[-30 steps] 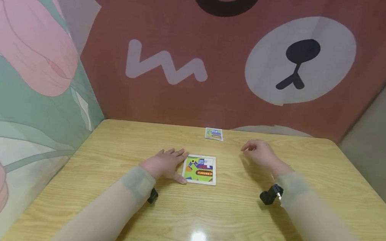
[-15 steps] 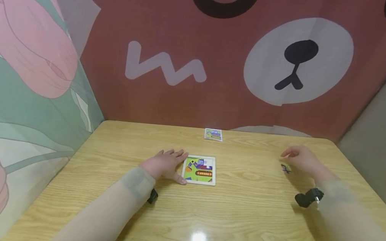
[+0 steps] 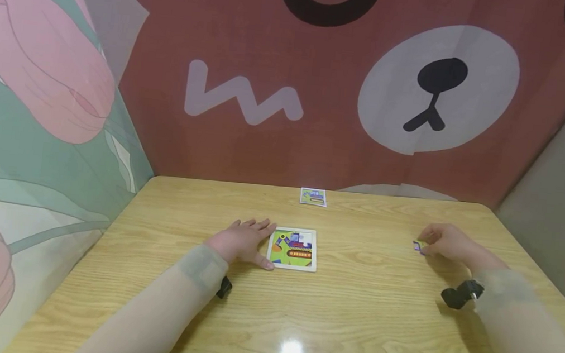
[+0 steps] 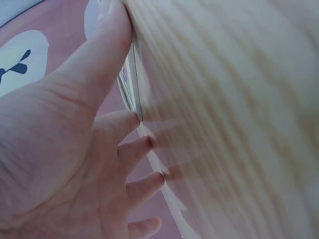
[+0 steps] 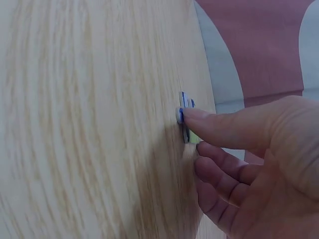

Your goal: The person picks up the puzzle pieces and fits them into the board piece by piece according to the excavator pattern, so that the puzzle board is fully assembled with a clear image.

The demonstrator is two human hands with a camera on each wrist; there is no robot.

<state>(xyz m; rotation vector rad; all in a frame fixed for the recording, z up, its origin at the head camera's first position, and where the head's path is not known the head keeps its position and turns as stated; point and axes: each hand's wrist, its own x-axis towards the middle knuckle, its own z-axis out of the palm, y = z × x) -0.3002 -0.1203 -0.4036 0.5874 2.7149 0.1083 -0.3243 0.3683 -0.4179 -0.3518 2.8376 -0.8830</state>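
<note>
On the table, a square jigsaw puzzle (image 3: 292, 253) in a white frame shows an excavator on green, with a white patch at its upper right. My left hand (image 3: 242, 244) lies flat with spread fingers, thumb and forefinger at the frame's left edge. In the left wrist view, this hand (image 4: 75, 134) has its fingertips down on the wood beside the frame. To the right, my right hand (image 3: 448, 242) pinches a small purple and green puzzle piece (image 3: 418, 247). The right wrist view has the thumb on this piece (image 5: 185, 117), the other fingers curled close by.
A small picture card (image 3: 313, 196) with the same excavator lies at the back edge of the wooden table (image 3: 351, 317). Directly behind the table rises a wall (image 3: 314, 157) with a painted bear.
My right hand has swung right from near the middle, then come down onto the puzzle piece. The left hand has stayed at the puzzle frame.
</note>
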